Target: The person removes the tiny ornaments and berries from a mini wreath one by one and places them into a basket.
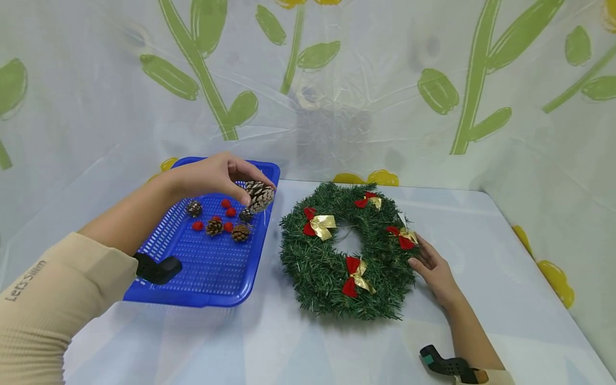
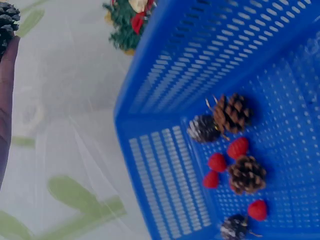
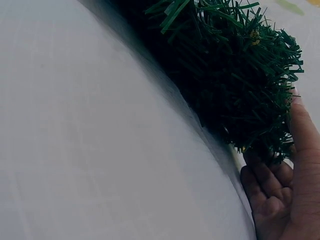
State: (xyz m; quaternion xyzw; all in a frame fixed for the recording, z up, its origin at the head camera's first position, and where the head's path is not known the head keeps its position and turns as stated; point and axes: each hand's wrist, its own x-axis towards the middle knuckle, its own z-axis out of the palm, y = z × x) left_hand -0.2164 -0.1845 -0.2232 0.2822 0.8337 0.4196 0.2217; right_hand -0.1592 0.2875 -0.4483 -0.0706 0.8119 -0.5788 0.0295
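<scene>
My left hand (image 1: 218,174) pinches a white-tipped pine cone (image 1: 260,197) between thumb and fingers, above the right side of a blue plastic basket (image 1: 228,298). In the left wrist view part of that pine cone (image 2: 7,24) shows at the top left corner. A green artificial wreath (image 1: 308,272) lies flat on the table, decorated with several red and gold bows (image 1: 355,276). My right hand (image 1: 437,274) grips the wreath's right edge, close to one bow (image 1: 403,237). In the right wrist view its thumb (image 3: 304,127) lies along the branches, and the other fingers curl below.
Inside the basket are brown pine cones (image 2: 247,174), white-tipped cones (image 2: 203,128) and several red berry-like balls (image 2: 238,148). The white table (image 1: 481,240) meets a plastic-covered wall (image 1: 366,80) with printed green leaves at the back. Black wrist devices (image 1: 158,269) sit on both forearms.
</scene>
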